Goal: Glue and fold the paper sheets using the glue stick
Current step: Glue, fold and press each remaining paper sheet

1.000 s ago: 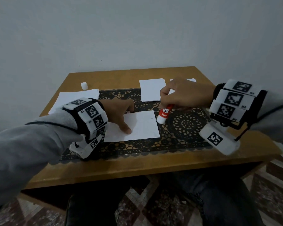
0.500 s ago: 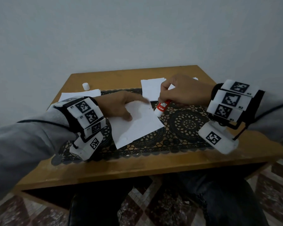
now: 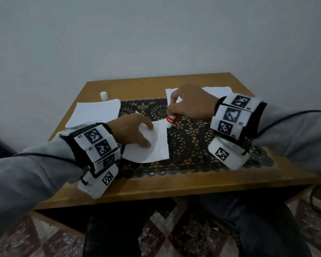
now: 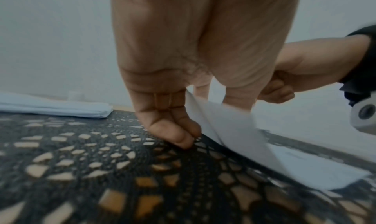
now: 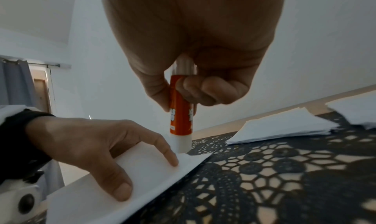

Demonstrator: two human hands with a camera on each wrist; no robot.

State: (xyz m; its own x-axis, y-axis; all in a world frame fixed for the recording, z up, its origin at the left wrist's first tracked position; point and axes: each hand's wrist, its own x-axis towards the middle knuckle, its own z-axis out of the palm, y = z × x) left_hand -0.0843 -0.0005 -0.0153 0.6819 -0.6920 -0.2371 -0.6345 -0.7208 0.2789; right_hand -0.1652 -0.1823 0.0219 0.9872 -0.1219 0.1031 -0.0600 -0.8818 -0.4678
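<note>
A white paper sheet [image 3: 158, 147] lies on the black lace mat [image 3: 193, 145], its left part curled up and over toward the right. My left hand [image 3: 149, 135] holds that raised flap. Thumb and index finger lie on top of it [image 5: 171, 156], and the curled fingers [image 4: 175, 134] sit under it on the mat. My right hand [image 3: 174, 110] grips a red glue stick [image 3: 171, 118] upright. The stick's white tip [image 5: 183, 145] touches the sheet's far right corner, just beyond the left index fingertip. The sheet [image 4: 234, 131] slopes up into my left palm.
A stack of white sheets [image 3: 96, 112] lies at the back left, with a small white cap [image 3: 103, 95] behind it. More sheets [image 3: 217, 89] lie at the back right behind my right hand. The wooden table [image 3: 174, 184] stands against a plain wall.
My left hand lifted the sheet's left side and curled it over to the right. The glue stick went from slanted to upright, and its tip now rests on the sheet's far corner.
</note>
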